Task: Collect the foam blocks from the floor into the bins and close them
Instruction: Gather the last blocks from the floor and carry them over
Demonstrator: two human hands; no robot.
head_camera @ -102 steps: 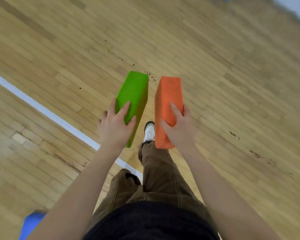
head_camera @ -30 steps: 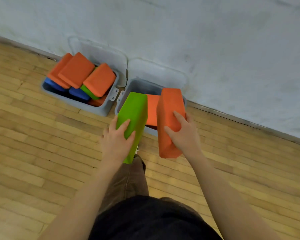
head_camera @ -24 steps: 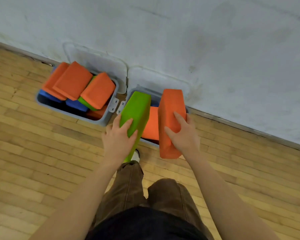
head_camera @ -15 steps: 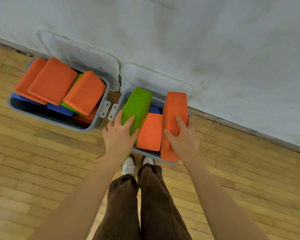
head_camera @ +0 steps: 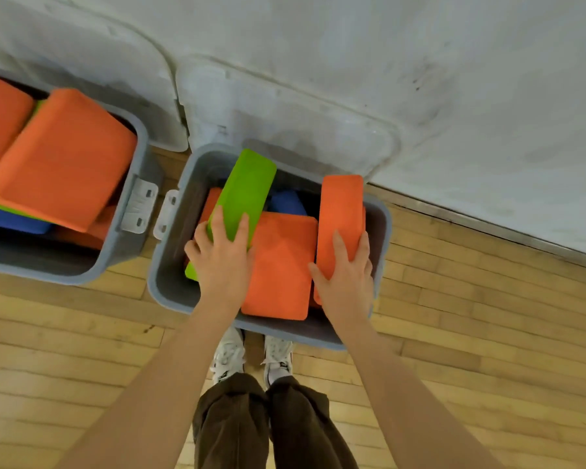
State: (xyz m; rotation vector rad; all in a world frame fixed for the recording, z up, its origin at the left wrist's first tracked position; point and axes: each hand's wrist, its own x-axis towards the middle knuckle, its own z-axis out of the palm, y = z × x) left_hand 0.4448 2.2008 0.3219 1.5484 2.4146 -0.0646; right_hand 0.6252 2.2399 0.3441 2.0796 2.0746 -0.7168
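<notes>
Lowering two blocks at once into the right bin (head_camera: 381,228). Left hand (head_camera: 222,262) grips the green block (head_camera: 246,191), right hand (head_camera: 347,282) wraps the orange block (head_camera: 340,214), both stood on edge, prob to slot either side of the flat orange block (head_camera: 279,265) w/ a blue block (head_camera: 286,203) under it. Left bin (head_camera: 129,238) is piled w/ orange, blue & green ones above its rim. Both lids are open vs the far wall (head_camera: 454,79), so closing isn't done yet.
</notes>
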